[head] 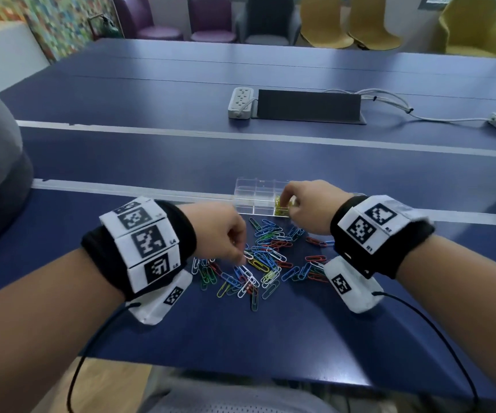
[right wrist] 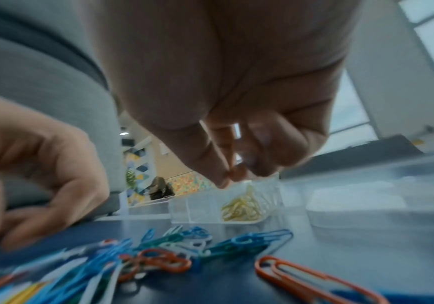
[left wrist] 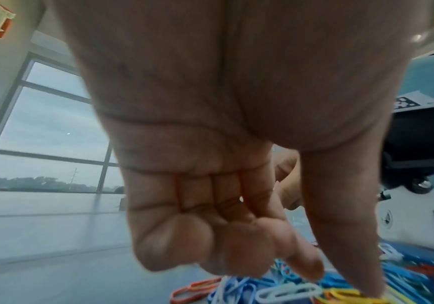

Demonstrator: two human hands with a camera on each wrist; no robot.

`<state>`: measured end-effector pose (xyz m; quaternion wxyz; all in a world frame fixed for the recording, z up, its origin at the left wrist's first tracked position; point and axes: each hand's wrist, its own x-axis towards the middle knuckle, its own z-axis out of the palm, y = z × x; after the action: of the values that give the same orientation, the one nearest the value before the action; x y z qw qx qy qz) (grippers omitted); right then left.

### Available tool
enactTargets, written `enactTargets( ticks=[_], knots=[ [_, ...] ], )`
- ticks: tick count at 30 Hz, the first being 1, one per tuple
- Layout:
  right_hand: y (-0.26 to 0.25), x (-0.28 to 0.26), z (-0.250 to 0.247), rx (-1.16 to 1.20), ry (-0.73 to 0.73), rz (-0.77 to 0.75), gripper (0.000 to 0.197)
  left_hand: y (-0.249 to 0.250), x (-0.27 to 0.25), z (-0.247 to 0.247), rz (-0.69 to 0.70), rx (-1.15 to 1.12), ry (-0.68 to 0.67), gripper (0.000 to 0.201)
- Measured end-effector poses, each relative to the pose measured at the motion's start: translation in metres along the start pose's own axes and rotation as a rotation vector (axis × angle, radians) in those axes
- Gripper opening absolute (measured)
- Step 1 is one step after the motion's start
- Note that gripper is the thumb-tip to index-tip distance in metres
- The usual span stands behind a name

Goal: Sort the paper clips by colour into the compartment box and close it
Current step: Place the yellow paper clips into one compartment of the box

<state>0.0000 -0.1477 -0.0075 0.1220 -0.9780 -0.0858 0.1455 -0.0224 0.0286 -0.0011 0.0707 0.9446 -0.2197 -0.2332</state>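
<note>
Clips: loose paper clips of mixed colours lie heaped on the blue table, just in front of the compartment box.
Box: clear, open; only the near right compartment holds yellow clips.
Right hand: over that compartment, fingertips pinched together; whether a clip sits between them I cannot tell.
Left hand: down in the heap, thumb tip on a yellow clip, other fingers curled; no firm pinch visible.
Risk: clips interlock, so lifting 1 could drag other colours along; a careless release could bounce a clip into a neighbouring compartment.
</note>
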Motion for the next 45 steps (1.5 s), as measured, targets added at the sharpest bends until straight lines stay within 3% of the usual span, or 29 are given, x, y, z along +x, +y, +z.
enactTargets(
  ticks=[3, 5, 8, 11, 15, 18, 21, 23, 25, 27, 31, 34, 39, 45],
  knots=[
    [-0.013, -0.012, 0.008, -0.064, 0.072, -0.132, 0.02, -0.003, -0.009, 0.006, -0.046, 0.11, -0.043, 0.025],
    [-0.025, -0.022, 0.013, -0.076, 0.012, -0.214, 0.015, -0.001, -0.013, 0.009, -0.09, 0.185, -0.07, 0.036],
    [-0.038, -0.031, 0.019, -0.095, -0.117, -0.279, 0.015, 0.005, -0.017, 0.012, -0.126, 0.241, -0.1, 0.033],
    [-0.041, -0.029, 0.022, -0.127, -0.157, -0.283, 0.016, 0.01, -0.019, 0.014, -0.119, 0.259, -0.088, 0.032],
    [-0.041, -0.027, 0.023, -0.129, -0.134, -0.291, 0.019, 0.01, -0.021, 0.015, -0.08, 0.291, -0.031, 0.009],
    [-0.038, -0.028, 0.02, -0.116, -0.111, -0.29, 0.027, 0.008, -0.022, 0.017, -0.084, 0.294, -0.02, 0.023],
    [-0.033, -0.027, 0.015, -0.063, -0.069, -0.29, 0.028, 0.006, -0.023, 0.019, -0.089, 0.263, -0.044, 0.01],
    [-0.029, -0.027, 0.011, -0.024, -0.062, -0.29, 0.026, 0.005, -0.022, 0.022, -0.082, 0.243, -0.057, 0.019],
    [-0.025, -0.027, 0.01, -0.016, -0.07, -0.293, 0.026, 0.003, -0.022, 0.022, -0.067, 0.229, -0.06, 0.017],
    [-0.023, -0.029, 0.011, -0.029, -0.081, -0.297, 0.027, 0.002, -0.023, 0.02, -0.054, 0.203, -0.04, 0.01],
    [-0.019, -0.032, 0.012, -0.01, -0.094, -0.286, 0.027, -0.002, -0.024, 0.014, -0.009, 0.118, 0.032, 0.017],
    [-0.018, -0.032, 0.012, 0.03, -0.106, -0.278, 0.026, -0.003, -0.023, 0.011, 0.039, 0.045, 0.072, 0.007],
    [-0.016, -0.034, 0.011, 0.08, -0.077, -0.281, 0.038, 0.003, -0.017, 0.012, 0.076, -0.087, 0.102, 0.023],
    [-0.015, -0.041, 0.016, -0.074, -0.124, -0.382, 0.027, 0.016, -0.001, 0.013, 0.101, -0.039, 0.102, 0.016]
  ],
)
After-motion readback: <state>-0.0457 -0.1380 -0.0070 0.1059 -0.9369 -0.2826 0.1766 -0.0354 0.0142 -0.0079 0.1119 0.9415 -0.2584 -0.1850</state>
